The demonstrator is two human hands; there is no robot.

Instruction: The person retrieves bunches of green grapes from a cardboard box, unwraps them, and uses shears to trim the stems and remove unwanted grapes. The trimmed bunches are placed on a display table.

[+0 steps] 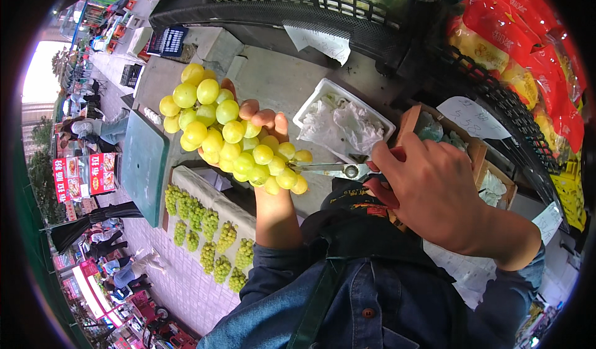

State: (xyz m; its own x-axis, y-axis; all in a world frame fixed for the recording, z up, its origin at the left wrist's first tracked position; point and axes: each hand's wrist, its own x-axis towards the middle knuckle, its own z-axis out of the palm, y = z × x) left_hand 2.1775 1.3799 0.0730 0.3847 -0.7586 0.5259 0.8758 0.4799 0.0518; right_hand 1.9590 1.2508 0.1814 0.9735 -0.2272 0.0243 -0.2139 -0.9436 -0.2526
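A large bunch of yellow-green grapes (233,137) rests in my left hand (265,116), whose fingers curl up behind it and show past its upper edge. My right hand (433,191) holds scissors (350,171) by their red handles. The blade tips reach the right end of the bunch, among the lowest grapes there; whether they touch a stem I cannot tell. Several smaller green grape bunches (209,223) lie in rows on a pale covered stand to the lower left.
Beyond my hands stands a white foam box (302,116) with crumpled plastic bags. Cardboard boxes (409,121) sit right of it. Black crates (302,0) of netted fruit and red packets (512,23) edge the top and right. A green board (142,163) lies left; people are farther off.
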